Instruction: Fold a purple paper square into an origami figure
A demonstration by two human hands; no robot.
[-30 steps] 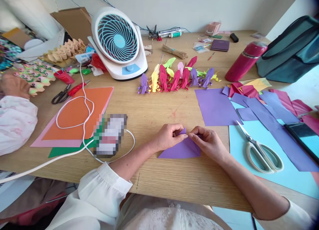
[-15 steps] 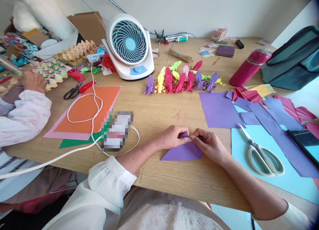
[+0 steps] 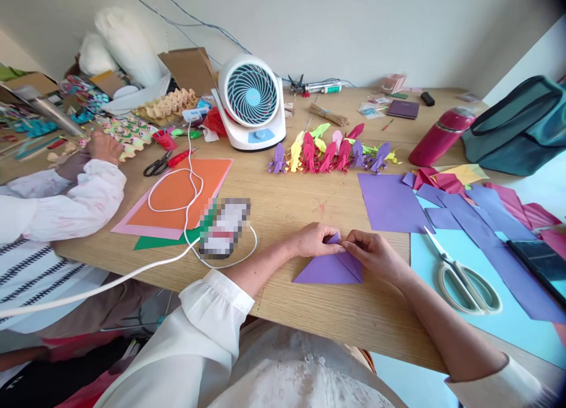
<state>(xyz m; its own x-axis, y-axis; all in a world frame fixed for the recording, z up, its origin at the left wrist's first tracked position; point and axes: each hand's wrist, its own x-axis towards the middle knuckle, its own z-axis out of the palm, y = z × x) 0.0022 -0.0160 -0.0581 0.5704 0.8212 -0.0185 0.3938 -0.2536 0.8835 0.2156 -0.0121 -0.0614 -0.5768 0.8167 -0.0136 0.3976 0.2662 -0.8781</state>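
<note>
A folded purple sheet of paper point(image 3: 329, 270), roughly a triangle with its long edge toward me, rests on the table. My left hand point(image 3: 315, 241) is closed on its upper part, and a small purple tip shows between thumb and fingers. On the paper's right side, my right hand point(image 3: 375, 253) pinches the upper edge close to the left thumb. The two hands' fingertips nearly meet, partly hiding the fold. Right of my right hand lie scissors with pale handles point(image 3: 460, 279), on a light blue sheet point(image 3: 424, 266). Beyond it is a flat purple sheet point(image 3: 393, 203).
Folded paper figures point(image 3: 327, 155) stand in a colourful row, with a fan point(image 3: 254, 101) behind. A phone point(image 3: 225, 228) and white cable lie left, by an orange sheet point(image 3: 168, 190). At right are a pink bottle point(image 3: 442, 137) and teal bag point(image 3: 508, 137). Another person's hand point(image 3: 105, 147) works far left.
The view has tilted up and swung slightly left, so most things sit lower and further right. Both hands keep their pinch on the purple paper, which looks nearly the same.
</note>
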